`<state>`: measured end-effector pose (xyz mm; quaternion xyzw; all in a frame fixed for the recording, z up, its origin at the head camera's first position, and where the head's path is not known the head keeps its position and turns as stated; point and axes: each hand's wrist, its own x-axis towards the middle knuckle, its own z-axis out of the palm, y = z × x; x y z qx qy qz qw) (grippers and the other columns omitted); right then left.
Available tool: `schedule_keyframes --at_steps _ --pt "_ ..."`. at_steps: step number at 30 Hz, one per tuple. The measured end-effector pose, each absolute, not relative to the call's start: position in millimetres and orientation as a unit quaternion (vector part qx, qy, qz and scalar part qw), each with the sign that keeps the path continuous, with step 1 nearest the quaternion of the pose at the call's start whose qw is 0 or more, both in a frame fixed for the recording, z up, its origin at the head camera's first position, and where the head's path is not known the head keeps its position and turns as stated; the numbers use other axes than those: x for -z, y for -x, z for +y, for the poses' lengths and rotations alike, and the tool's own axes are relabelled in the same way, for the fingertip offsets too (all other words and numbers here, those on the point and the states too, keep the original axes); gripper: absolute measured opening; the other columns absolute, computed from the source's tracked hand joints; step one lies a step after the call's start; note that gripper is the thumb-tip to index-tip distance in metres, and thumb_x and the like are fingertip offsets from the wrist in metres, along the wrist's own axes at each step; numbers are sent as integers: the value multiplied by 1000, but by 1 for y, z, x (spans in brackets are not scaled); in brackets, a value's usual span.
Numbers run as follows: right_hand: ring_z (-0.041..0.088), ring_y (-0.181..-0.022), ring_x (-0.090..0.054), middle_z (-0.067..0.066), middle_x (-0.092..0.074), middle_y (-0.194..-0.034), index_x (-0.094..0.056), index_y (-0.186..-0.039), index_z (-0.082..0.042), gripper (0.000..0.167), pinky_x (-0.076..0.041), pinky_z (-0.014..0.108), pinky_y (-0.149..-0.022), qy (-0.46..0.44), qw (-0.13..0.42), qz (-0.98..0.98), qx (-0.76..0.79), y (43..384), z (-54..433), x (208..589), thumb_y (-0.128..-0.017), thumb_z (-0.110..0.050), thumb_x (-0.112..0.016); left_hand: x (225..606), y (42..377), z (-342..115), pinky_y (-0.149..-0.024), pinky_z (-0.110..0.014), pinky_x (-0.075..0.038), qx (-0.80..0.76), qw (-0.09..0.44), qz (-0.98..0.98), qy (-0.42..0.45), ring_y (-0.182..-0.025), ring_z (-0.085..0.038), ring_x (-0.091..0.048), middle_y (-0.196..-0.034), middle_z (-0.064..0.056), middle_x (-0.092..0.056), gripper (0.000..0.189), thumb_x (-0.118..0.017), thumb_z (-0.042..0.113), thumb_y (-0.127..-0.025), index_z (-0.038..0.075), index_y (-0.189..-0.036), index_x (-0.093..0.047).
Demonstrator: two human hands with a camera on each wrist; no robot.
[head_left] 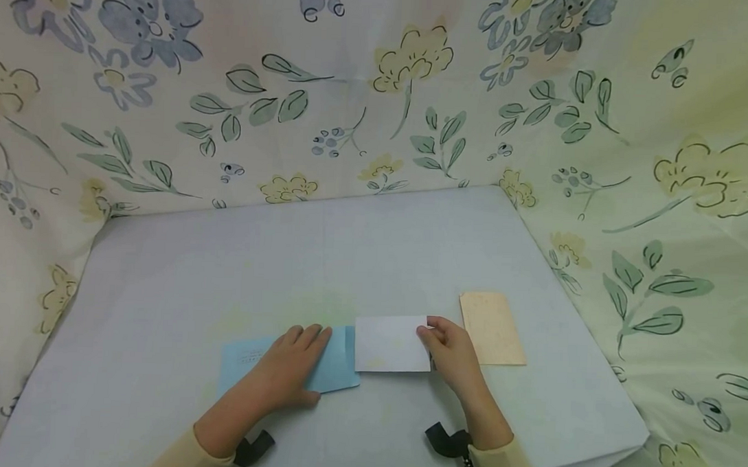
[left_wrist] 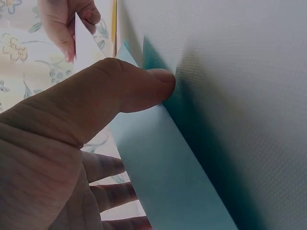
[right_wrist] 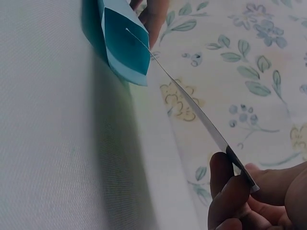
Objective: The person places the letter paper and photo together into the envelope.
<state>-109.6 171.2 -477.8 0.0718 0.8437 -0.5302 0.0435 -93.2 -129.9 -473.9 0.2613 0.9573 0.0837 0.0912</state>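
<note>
The table (head_left: 348, 260) presents a pale surface with a fine woven texture; at its near right corner, pale material shows below the edge. Floral-patterned fabric (head_left: 349, 47), off-white with blue and yellow blossoms and green leaves, rises beyond the far edge and flanks the left and right edges. Lighting is soft, the fabric yellower toward the right.

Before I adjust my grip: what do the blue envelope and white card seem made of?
Blue envelope: likely matte paper; thin walls bow open at the mouth, no glare. White card: probably stiff paper or thin cardstock, matte; no glare, nearly straight seen edge-on.
</note>
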Motion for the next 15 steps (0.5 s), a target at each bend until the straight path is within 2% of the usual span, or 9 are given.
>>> schedule_keyframes --at_steps 8,15 --pt "15 -57 -54 6 -74 -88 -66 -125 3 32 -42 25 -48 -70 51 840 535 111 168 479 -101 -17 -67 475 93 -129 -107 -54 -41 -92 85 956 -264 -130 -38 -45 -151 -18 -45 106 -92 39 -71 -1 -155 -39" --pt "15 -58 -54 6 -73 -86 -67 -123 4 30 -42 25 -48 -65 54 839 537 111 167 481 -101 -16 -67 477 92 -130 -105 -54 -43 -97 74 955 -270 -129 -36 -45 -151 -18 -45 108 -92 40 -70 0 -155 -39"
